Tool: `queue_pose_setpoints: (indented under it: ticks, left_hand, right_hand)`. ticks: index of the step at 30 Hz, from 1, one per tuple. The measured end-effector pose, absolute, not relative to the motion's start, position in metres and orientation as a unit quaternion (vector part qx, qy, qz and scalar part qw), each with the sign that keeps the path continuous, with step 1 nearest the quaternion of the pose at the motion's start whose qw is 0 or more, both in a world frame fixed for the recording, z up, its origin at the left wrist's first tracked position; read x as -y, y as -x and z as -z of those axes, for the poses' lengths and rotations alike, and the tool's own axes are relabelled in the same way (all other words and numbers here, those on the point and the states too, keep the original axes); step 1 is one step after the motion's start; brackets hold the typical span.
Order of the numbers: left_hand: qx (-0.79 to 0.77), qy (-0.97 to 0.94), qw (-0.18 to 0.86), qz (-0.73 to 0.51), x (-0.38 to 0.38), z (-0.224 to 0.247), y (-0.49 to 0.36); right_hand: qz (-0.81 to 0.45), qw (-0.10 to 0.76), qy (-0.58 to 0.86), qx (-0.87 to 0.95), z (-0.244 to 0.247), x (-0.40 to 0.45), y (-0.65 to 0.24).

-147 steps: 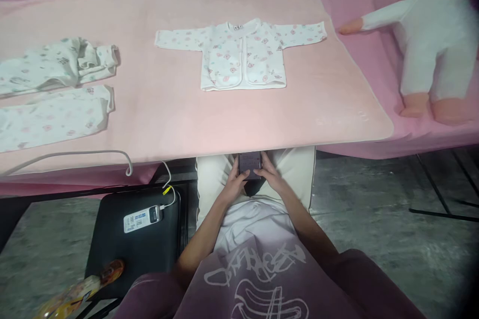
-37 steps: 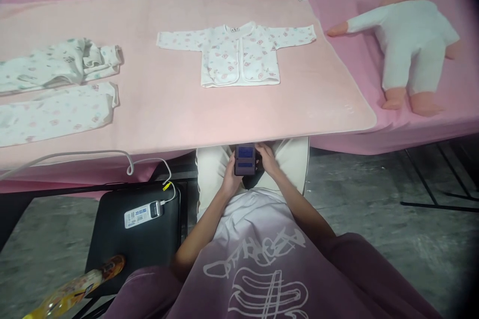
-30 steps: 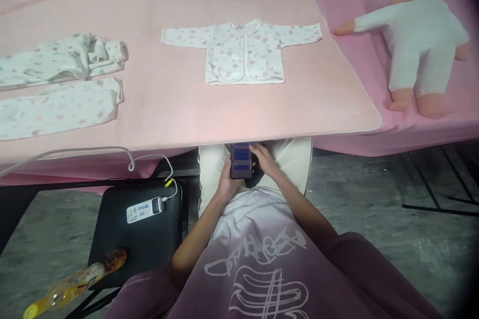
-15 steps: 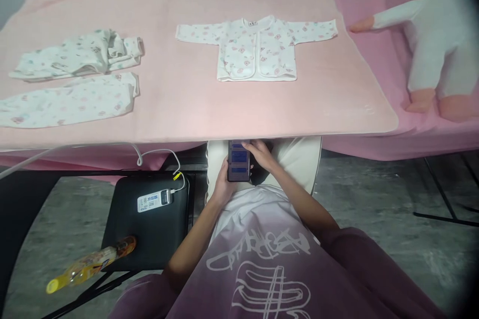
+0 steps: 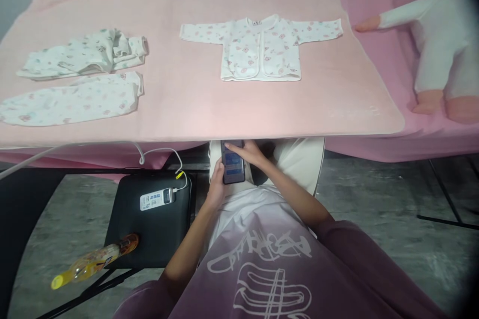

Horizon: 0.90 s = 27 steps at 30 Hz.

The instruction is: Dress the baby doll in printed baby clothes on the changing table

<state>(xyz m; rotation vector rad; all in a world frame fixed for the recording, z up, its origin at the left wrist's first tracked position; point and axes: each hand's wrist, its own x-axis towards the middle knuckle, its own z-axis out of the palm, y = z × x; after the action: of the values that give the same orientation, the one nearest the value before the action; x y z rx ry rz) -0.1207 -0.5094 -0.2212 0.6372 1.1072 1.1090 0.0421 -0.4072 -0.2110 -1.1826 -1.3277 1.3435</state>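
A dark phone point(image 5: 234, 167) with a lit screen is held over my lap, just below the table's front edge. My left hand point(image 5: 216, 184) grips its left side. My right hand point(image 5: 250, 152) reaches across from the right, its thumb on the upper part of the screen; its other fingers are partly hidden behind the phone. On the table beyond, a small patterned baby jacket point(image 5: 261, 50) lies flat with both sleeves spread. Two folded patterned garments, an upper one point(image 5: 84, 55) and a lower one point(image 5: 71, 99), lie at the left.
A pink mat point(image 5: 179, 104) covers much of the table. A doll in white clothes point(image 5: 436, 55) lies at the right. On a black stool point(image 5: 149, 239) at the left are a white device point(image 5: 153, 199) with a cable and a yellow-capped bottle point(image 5: 90, 264).
Both hands have moved slightly left with the phone, which is now tilted a little. My right thumb has moved left over the screen. The view has shifted slightly.
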Motion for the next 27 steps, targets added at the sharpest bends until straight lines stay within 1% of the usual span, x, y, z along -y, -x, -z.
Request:
queue_pose_setpoints:
  ticks: [3,7,16,27]
  left_hand:
    - [-0.516,-0.257,0.653,-0.490,0.507,0.217,0.126]
    - [-0.514,-0.251,0.646,-0.505,0.506,0.214,0.128]
    - [-0.512,-0.244,0.637,-0.522,0.505,0.220,0.125]
    - [-0.508,-0.264,0.629,-0.526,0.507,0.225,0.125]
  right_hand:
    - [-0.533,0.441,0.486,0.533,0.210,0.405,-0.032]
    - [-0.531,0.439,0.495,0.530,0.209,0.404,-0.022]
    - [-0.507,0.432,0.537,0.517,0.208,0.404,-0.012]
    - [-0.488,0.451,0.569,0.483,0.209,0.403,-0.004]
